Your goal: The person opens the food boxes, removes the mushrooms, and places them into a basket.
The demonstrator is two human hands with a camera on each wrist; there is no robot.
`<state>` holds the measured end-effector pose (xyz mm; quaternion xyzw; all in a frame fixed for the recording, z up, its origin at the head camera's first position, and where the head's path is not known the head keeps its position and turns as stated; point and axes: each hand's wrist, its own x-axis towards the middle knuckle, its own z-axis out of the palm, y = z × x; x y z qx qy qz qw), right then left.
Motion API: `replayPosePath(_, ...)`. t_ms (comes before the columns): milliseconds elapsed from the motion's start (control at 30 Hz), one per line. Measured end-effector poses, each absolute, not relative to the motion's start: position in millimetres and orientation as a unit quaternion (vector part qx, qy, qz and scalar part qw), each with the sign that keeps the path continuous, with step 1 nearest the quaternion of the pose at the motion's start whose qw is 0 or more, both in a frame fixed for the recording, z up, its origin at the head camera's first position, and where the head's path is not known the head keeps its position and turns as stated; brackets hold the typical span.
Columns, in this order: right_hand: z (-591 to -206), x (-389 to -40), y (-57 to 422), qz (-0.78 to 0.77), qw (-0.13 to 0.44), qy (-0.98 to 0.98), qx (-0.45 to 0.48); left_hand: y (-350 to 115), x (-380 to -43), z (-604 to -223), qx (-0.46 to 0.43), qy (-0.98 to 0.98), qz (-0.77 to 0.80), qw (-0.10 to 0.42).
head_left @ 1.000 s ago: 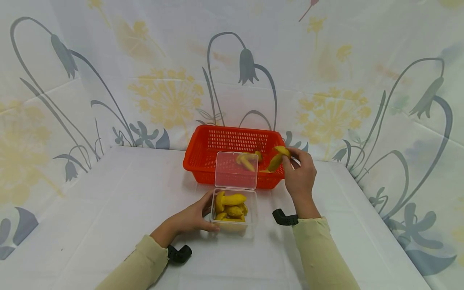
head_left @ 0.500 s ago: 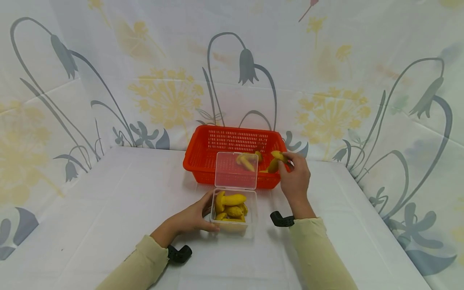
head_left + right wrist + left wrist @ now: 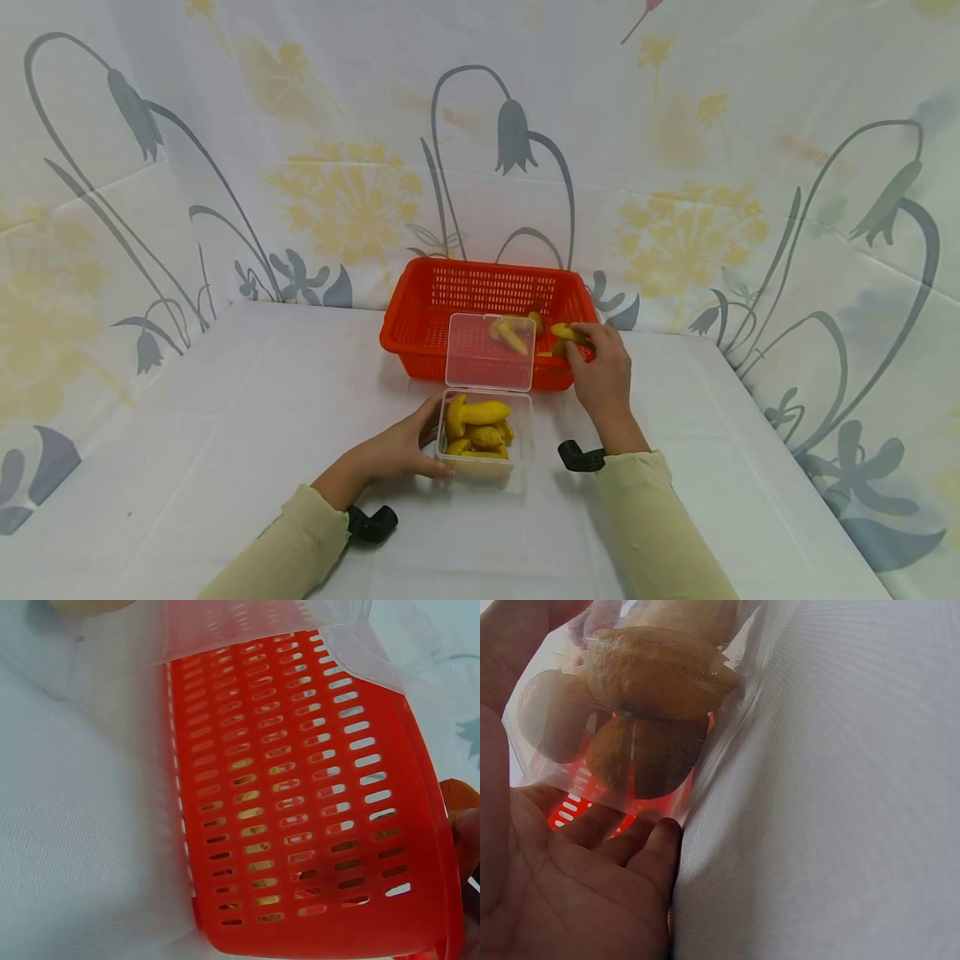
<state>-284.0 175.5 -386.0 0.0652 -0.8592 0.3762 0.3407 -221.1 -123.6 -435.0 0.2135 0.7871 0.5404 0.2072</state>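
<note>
A clear plastic box with its lid raised stands on the table, holding several yellow mushrooms. My left hand grips the box's left side, thumb at its front corner; in the left wrist view the fingers curl against the wall, below the mushrooms. Over the right end of the red basket, my right hand pinches a yellow mushroom between thumb and fingers. That mushroom peeks past the basket rim in the right wrist view; most of the hand is hidden there.
More yellow mushrooms lie in the basket, partly seen through the raised lid. The basket stands right behind the box, near the patterned cloth backdrop. White cloth covers the table.
My right hand has moved left and lower over the basket, carrying the pinched mushroom along. My left hand and the box have stayed in place.
</note>
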Motion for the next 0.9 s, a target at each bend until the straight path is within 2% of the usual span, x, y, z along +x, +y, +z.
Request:
replayPosePath(433,-385.8,-281.4,174.6,0.361,0.316,-0.874,0.074,-123.7,-221.8,-436.2,0.217,0.787,0.539,0.206)
replayPosePath(900,-381.8,-278.3,173.0,0.351,0.316,-0.877,0.087,-123.2,-221.4,-434.7,0.207,0.789,0.539,0.209)
